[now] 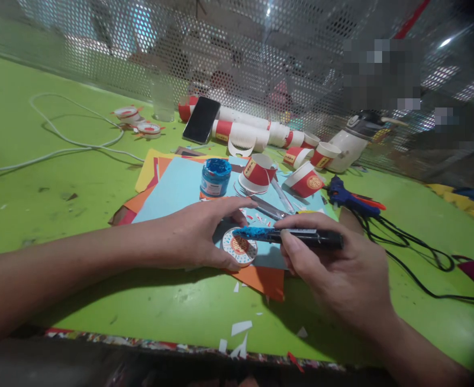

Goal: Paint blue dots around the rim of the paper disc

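My left hand (199,231) curves around a small white paper disc (243,258) with an orange emblem and blue dots. The thumb lies along its near edge, and fingers are at its far side. Between the fingers of my right hand (325,263) is a black marker pen (309,238), held almost level. Thick blue paint coats its left end, which is over the disc; I cannot tell if it touches. Beyond my left hand stands an open jar of blue paint (215,180). Light blue paper (164,188) lies under the jar and disc, atop orange sheets (269,282).
Cut red-and-white paper cups (257,173), scissors (267,207) and a phone (201,119) lie beyond my hands. To the right are a blue glue gun (352,198) with a black cord and a white bottle (347,145). Paper scraps (242,327) dot the near edge.
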{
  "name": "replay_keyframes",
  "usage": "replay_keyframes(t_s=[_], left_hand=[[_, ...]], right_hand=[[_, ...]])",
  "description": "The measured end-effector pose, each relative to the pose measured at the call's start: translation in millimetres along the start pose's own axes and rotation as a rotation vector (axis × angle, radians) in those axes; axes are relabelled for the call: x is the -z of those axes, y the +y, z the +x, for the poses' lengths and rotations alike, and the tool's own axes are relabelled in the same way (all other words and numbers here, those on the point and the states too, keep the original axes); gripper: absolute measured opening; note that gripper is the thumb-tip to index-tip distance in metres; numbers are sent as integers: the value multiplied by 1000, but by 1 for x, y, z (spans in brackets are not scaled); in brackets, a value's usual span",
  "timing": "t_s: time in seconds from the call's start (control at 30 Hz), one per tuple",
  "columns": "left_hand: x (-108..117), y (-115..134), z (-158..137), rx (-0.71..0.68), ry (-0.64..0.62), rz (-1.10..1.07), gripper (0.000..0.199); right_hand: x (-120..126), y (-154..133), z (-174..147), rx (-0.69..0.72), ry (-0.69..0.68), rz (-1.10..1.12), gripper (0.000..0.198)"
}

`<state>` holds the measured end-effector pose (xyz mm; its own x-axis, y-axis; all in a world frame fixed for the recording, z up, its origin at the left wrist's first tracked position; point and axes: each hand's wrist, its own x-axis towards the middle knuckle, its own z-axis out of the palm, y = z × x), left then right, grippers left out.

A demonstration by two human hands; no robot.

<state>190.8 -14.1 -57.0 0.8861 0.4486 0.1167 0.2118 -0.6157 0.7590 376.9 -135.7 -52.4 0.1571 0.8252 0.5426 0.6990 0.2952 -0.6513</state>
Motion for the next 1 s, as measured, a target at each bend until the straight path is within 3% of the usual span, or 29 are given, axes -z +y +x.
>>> replay_keyframes(t_s=[0.67,0.83,1.0], left_hand=[[0,0,1,65,-9,-5,81],[-1,0,1,95,-9,-22,84],[-1,0,0,77,-2,-8,81]], right_hand=[[0,1,2,-19,-8,28,7],[7,-3,4,-92,51,6,8],[6,-1,4,-58,55,4,8]])
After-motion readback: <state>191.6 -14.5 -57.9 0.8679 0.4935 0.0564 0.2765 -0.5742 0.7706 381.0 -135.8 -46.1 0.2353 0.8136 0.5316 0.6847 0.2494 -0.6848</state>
